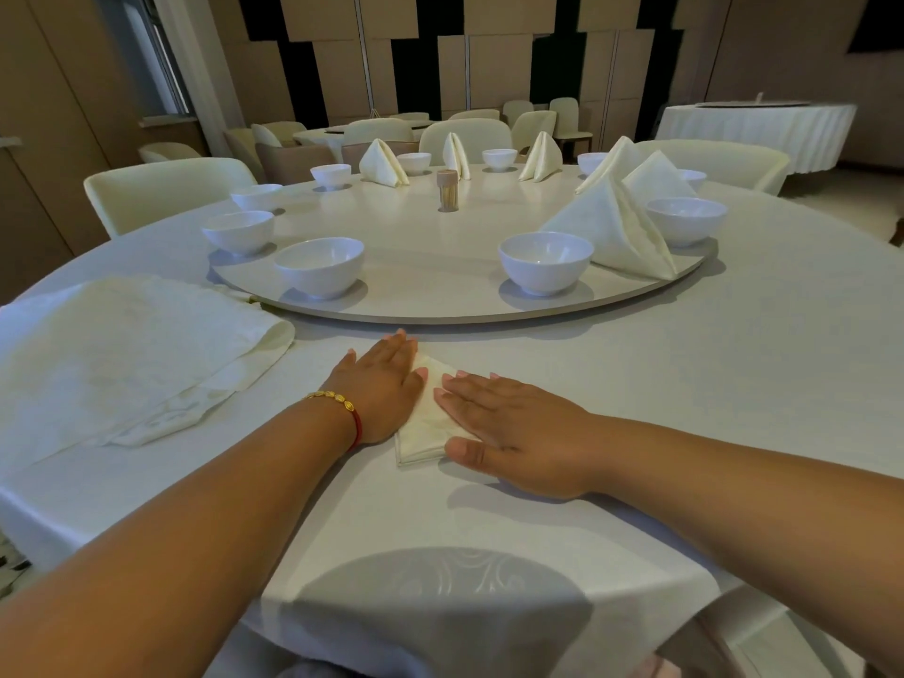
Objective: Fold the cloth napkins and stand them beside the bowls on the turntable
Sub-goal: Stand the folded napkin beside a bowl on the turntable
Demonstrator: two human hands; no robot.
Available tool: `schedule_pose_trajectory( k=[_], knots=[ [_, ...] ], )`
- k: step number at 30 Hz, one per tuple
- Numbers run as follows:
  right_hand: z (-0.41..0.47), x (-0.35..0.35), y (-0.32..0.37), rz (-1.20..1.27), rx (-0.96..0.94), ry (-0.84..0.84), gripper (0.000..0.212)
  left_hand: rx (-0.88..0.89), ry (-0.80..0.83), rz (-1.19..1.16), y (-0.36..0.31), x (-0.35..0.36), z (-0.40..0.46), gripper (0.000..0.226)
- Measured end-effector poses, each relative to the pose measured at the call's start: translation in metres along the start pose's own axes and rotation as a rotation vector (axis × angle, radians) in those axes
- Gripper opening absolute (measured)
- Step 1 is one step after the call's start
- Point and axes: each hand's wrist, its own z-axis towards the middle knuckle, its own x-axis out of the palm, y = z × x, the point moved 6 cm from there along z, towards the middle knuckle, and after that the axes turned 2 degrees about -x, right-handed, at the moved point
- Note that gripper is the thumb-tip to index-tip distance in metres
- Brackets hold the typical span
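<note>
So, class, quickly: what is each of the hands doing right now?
Left hand: open, pressing flat on the folded napkin.
Right hand: open, pressing flat on it too.

Head view, down over table (734, 364)

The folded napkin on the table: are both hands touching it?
Touching. The head view shows the left hand and the right hand lying flat, palms down, on the folded napkin, fingers straight.

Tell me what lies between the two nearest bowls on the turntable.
Nothing: in the head view, only bare turntable surface runs between the left bowl and the right bowl.
</note>
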Motion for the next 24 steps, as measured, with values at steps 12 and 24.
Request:
schedule_pose_trajectory(
  k=[12, 24],
  knots=[
    [-0.002, -0.001, 0.001, -0.006, -0.006, -0.013, 0.092, 0.173, 0.077, 0.037, -0.006, 0.008, -0.053, 0.080],
    [-0.043, 0.003, -0.047, -0.040, 0.050, 0.026, 0.090, 0.200, 0.098, 0.041, -0.005, 0.007, -0.054, 0.110]
  ],
)
